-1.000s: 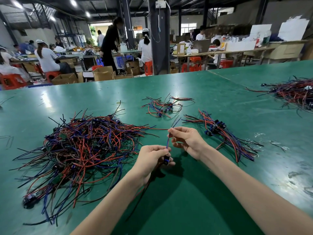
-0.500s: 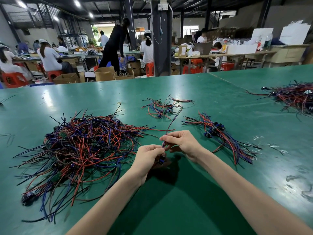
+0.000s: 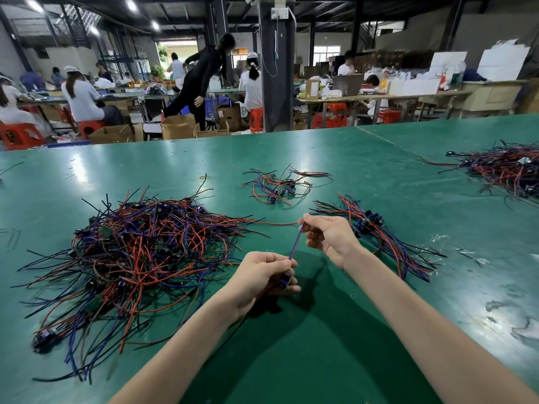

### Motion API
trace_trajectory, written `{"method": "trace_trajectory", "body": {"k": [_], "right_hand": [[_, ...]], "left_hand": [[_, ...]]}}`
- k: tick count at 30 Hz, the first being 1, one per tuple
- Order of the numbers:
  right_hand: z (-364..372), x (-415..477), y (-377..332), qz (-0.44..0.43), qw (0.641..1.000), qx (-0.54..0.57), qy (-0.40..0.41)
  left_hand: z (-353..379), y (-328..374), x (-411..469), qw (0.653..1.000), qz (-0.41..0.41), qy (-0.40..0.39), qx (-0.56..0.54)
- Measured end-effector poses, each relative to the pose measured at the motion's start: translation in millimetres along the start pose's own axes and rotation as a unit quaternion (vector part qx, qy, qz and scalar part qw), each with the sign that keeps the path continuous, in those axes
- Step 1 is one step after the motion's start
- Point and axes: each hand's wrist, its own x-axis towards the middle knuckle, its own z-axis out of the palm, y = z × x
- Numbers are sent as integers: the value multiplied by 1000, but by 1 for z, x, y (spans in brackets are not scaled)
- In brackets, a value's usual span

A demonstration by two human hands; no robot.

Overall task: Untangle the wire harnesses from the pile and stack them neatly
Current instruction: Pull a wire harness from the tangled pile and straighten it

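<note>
Wire harness (image 3: 295, 243): left hand (image 3: 259, 277) gripped connector end, right hand (image 3: 331, 237) pinched wires; best drawn taut and straight before stacking.

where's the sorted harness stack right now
In the head view the sorted stack lies on the green table, right of centre, beside the right hand.

The tangled pile (image 3: 140, 252) of red, blue and black harnesses sprawls at nine o'clock. A single harness (image 3: 296, 242) slants taut at centre. The aligned stack (image 3: 390, 246) lies at two o'clock.
</note>
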Motion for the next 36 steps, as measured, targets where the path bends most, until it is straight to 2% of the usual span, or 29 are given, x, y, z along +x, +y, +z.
{"method": "trace_trajectory", "body": {"k": [5, 10, 12, 14, 16, 17, 21, 24, 28, 36], "right_hand": [[-2, 2, 1, 5, 1000, 12, -5], [-4, 4, 6, -106, 986, -130, 10], [-5, 5, 8, -175, 955, -238, 19], [-6, 5, 11, -268, 893, -360, 35], [-6, 6, 15, -345, 839, -418, 51], [-6, 7, 16, -351, 836, -419, 52], [-7, 10, 15, -200, 934, -296, 22], [-8, 11, 17, -125, 970, -209, 27], [-9, 10, 13, -74, 988, -130, 24], [-4, 5, 4, 5, 999, 22, 27]], "left_hand": [[0, 2, -1, 1000, -4, -12, -8], [-2, 6, -2, 1000, 8, -12, -17], [-1, 8, -3, 1000, 14, -17, -22], [1, 8, -4, 999, 17, -21, -26], [3, 9, -4, 999, 19, -22, -27], [2, 9, -4, 999, 21, -20, -25], [-1, 10, -5, 1000, 19, -4, -12], [-3, 10, -5, 1000, 14, -1, -9], [-2, 11, -5, 1000, 14, 0, -7], [-2, 10, -6, 1000, 3, -11, 9]]}}
